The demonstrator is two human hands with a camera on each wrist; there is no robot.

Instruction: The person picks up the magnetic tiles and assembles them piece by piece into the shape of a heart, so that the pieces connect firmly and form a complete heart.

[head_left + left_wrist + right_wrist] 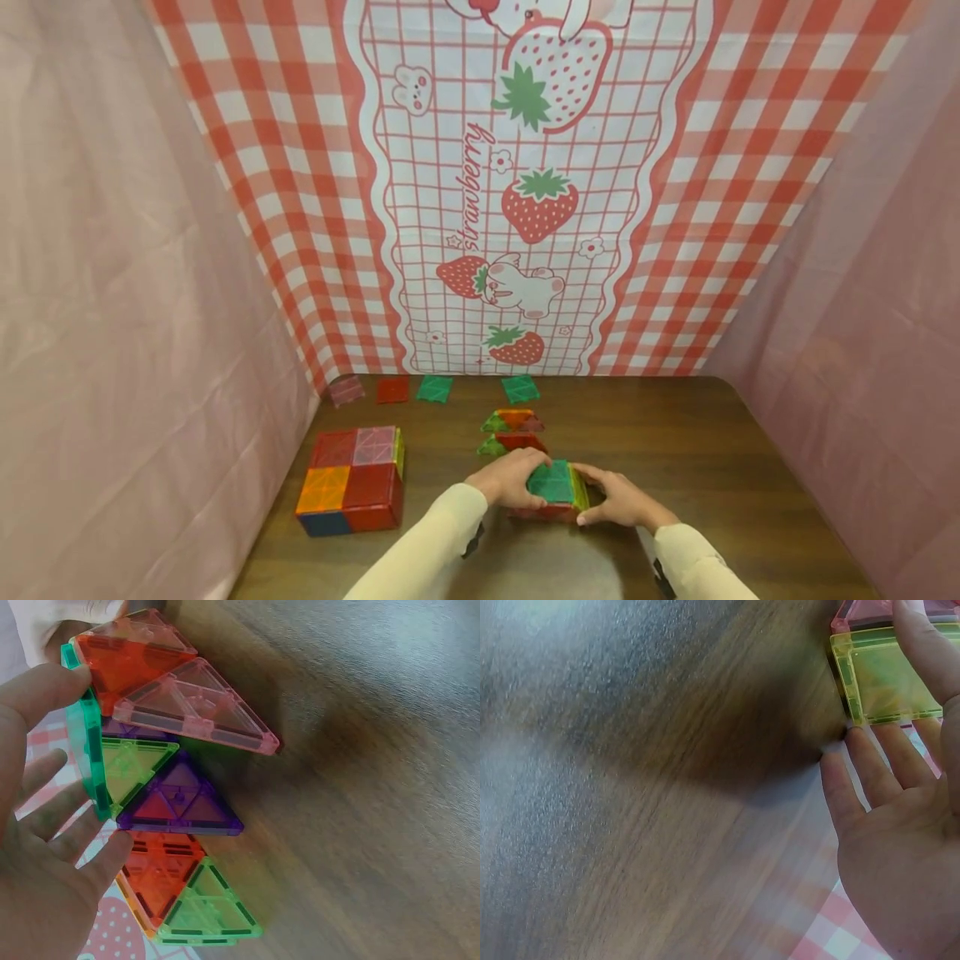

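Note:
A small block of translucent magnetic tiles (552, 482) stands on the table, with a green top, a yellow right side and red at the front. My left hand (513, 479) holds its left side; in the left wrist view, the thumb touches the edge of the green tile (91, 746). Red and pink triangle tiles (199, 709) show beside that edge, with a purple triangle (180, 799) farther along. My right hand (621, 498) grips the right side, its thumb and fingers at the yellow tile (892, 675). The block's underside is hidden.
Behind the block stand two rows of joined triangle tiles (513, 419). A larger multicoloured tile box (372, 492) sits at the left. Flat tiles lie along the back edge: pink (347, 390), red (393, 389) and two green (521, 388). Cloth walls surround the wooden table (675, 442).

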